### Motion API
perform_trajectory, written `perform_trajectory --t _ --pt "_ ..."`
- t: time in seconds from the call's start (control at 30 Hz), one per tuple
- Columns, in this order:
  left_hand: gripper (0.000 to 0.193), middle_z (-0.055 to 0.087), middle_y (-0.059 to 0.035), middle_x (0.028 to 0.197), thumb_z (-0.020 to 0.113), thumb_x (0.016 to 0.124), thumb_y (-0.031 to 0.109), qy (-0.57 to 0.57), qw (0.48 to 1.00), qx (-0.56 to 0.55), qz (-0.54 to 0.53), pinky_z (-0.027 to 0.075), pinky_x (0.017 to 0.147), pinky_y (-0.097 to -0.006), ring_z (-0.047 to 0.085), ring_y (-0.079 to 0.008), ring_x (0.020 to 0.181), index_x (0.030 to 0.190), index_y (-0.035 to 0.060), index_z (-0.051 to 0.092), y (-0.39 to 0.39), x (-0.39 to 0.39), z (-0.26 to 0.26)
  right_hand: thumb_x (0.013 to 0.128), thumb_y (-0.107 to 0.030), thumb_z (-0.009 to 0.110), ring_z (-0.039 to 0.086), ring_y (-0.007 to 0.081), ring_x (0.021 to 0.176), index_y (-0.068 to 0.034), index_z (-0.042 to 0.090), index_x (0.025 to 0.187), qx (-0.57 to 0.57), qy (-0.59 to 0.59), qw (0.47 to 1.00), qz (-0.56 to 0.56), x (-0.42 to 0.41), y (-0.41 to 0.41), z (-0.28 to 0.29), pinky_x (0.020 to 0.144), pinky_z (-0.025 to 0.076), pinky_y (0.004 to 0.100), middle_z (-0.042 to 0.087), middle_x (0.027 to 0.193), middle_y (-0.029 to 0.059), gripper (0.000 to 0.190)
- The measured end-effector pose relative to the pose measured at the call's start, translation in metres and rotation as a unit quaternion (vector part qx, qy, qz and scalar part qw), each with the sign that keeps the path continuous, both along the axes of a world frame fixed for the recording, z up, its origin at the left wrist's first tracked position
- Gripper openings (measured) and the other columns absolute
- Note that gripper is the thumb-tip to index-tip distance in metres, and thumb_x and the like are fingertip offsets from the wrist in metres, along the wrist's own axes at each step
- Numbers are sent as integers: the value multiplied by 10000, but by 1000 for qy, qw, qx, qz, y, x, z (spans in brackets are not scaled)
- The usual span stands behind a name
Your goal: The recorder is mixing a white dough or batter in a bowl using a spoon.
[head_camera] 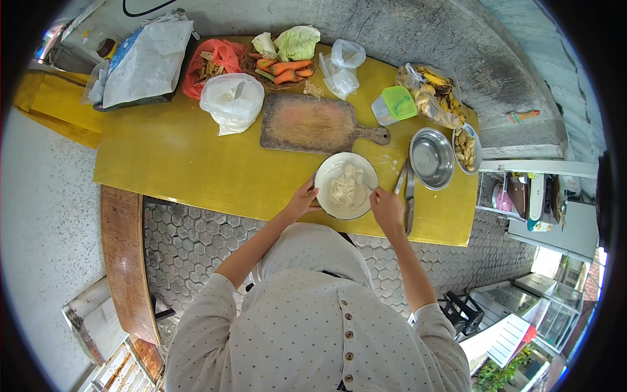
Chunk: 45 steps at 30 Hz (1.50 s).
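Observation:
A white bowl with a dark rim [325,174] stands near the front edge of the yellow table. Inside it lies a lumpy, pale dough-like mixture [347,190]. My left hand [302,200] grips the bowl's left side, thumb at the rim and fingers around the outer wall. My right hand [387,208] is closed around a spoon-like metal utensil [366,184], whose working end dips into the mixture; its exact shape is partly hidden. Right of my right hand lie a knife with a dark handle [409,206] and another slim blade [401,177].
A wooden cutting board [308,122] lies behind the bowl. To the right are a steel bowl [432,159], a bowl of peeled pieces [465,149], a green-lidded tub [394,106] and bagged bananas [436,88]. Carrots [289,71], cabbage [298,43] and an open white powder bag [232,103] stand farther back.

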State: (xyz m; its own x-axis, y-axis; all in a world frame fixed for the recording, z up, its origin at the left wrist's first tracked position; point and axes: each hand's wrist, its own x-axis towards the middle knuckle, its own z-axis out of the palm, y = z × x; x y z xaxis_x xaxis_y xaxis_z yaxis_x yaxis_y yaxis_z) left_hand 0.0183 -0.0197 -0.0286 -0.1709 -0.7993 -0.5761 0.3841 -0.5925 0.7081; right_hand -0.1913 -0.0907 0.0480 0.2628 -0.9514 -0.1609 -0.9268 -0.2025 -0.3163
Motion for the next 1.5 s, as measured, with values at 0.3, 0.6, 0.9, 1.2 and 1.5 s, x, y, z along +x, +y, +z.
perform_trajectory --t 0.3,0.6,0.9,1.2,1.5 --pt "505 325 -92 1259 351 910 205 -5 1000 -12 1 426 864 -423 472 -252 1049 1348 221 99 0 0 -6 753 -231 518 559 309 535 -105 585 704 33 11 991 130 -26 -16 14 483 444 398 562 559 119 151" --pt "499 346 -85 1250 343 911 198 -8 1000 -9 8 437 854 -413 488 -237 1027 1348 224 101 0 0 -2 759 -204 502 555 322 525 -107 579 681 -3 97 991 87 -44 -5 8 461 433 410 546 548 140 147" --pt "426 443 -84 1163 322 914 219 -67 997 -28 -39 497 752 -344 519 -184 960 1328 207 221 -8 5 4 734 -221 514 575 233 519 -46 639 728 208 -232 950 18 -33 47 -53 493 428 336 582 611 161 215" --pt "430 477 -79 1134 338 913 232 -57 998 -17 -34 514 712 -340 535 -182 923 1326 203 223 -7 5 -1 787 -132 532 536 331 532 -81 608 854 -18 -127 992 -5 -13 21 -13 452 395 371 548 604 171 114" --pt "430 430 -80 1189 335 912 229 -91 995 -30 -34 511 731 -367 521 -196 958 1326 203 223 -6 3 -2 786 -169 479 544 383 610 -150 575 865 75 43 996 37 -33 20 3 509 424 461 559 638 182 126"
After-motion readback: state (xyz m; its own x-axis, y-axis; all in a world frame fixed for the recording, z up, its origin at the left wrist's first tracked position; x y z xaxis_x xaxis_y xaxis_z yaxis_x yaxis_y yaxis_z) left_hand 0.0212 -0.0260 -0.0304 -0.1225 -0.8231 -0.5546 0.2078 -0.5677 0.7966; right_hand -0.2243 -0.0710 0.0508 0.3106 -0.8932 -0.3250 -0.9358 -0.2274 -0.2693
